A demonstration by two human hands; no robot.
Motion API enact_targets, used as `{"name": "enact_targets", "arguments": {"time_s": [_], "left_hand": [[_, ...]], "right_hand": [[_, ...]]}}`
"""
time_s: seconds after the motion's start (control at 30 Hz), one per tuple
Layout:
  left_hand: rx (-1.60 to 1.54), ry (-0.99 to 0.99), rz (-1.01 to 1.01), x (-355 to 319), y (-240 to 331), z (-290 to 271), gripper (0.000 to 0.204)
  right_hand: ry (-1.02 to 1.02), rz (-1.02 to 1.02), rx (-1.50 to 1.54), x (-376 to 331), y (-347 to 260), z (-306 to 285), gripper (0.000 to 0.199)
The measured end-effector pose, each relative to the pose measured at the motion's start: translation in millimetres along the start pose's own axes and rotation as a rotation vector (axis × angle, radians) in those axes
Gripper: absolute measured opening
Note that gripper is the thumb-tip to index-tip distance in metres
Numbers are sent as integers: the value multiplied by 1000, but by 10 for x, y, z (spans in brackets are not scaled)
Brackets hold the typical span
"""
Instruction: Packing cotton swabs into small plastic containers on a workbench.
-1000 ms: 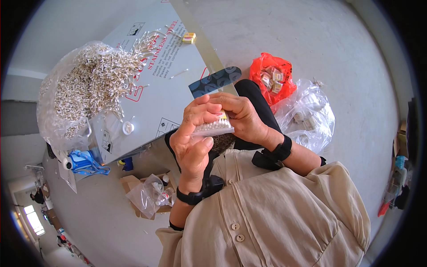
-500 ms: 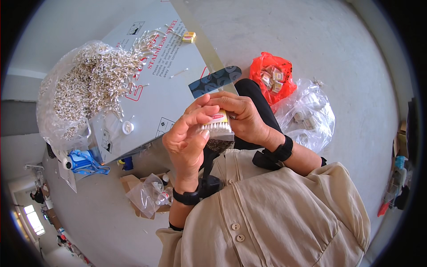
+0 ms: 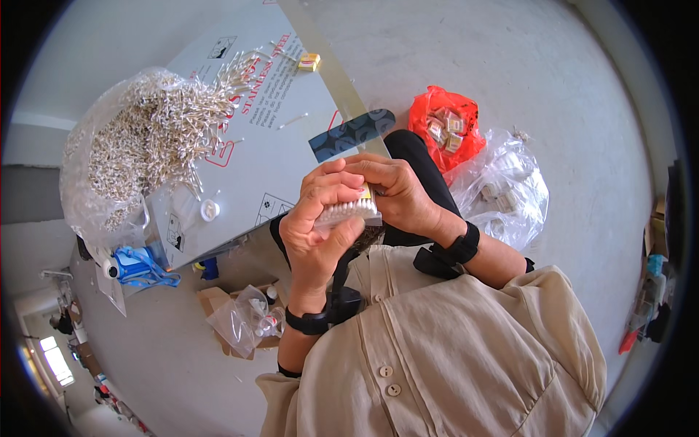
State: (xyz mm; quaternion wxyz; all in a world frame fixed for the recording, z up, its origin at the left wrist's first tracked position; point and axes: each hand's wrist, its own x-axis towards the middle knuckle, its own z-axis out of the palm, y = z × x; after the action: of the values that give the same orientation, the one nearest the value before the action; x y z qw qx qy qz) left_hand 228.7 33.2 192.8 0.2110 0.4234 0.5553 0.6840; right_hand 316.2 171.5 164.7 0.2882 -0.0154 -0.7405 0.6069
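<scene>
Between my two hands is a small clear bag of cotton swabs (image 3: 348,210), their white tips side by side, with a bit of yellow and white card showing above them. My left hand (image 3: 314,226) closes round the pack from the left, thumb across its near side and fingers over the top. From the right, my right hand (image 3: 404,193) pinches the pack's upper right corner, its fingertips close to those of the left. Both hands are in front of my body, just off the table's near corner. My fingers hide much of the card.
A big clear bag of loose cotton swabs (image 3: 138,146) spills onto the film-covered table (image 3: 255,160). A yellow box (image 3: 309,62) lies at its far edge. On the right, a red bag (image 3: 444,120) and a clear bag (image 3: 510,189) hold packs. Below left stands a cardboard box (image 3: 240,320).
My left hand has moved slightly right, its thumb sliding further across the bag and its fingers closing over the card. The right hand has barely moved.
</scene>
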Motion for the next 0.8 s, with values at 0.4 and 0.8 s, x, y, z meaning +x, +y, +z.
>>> {"name": "enact_targets", "arguments": {"time_s": [0.4,0.8], "left_hand": [[498,-21,399,45,68,-5,31],[440,-20,327,39,78,26,34]], "right_hand": [[-205,180,272,-46,-37,-13,32],[-222,56,173,-34,-59,17,23]]}}
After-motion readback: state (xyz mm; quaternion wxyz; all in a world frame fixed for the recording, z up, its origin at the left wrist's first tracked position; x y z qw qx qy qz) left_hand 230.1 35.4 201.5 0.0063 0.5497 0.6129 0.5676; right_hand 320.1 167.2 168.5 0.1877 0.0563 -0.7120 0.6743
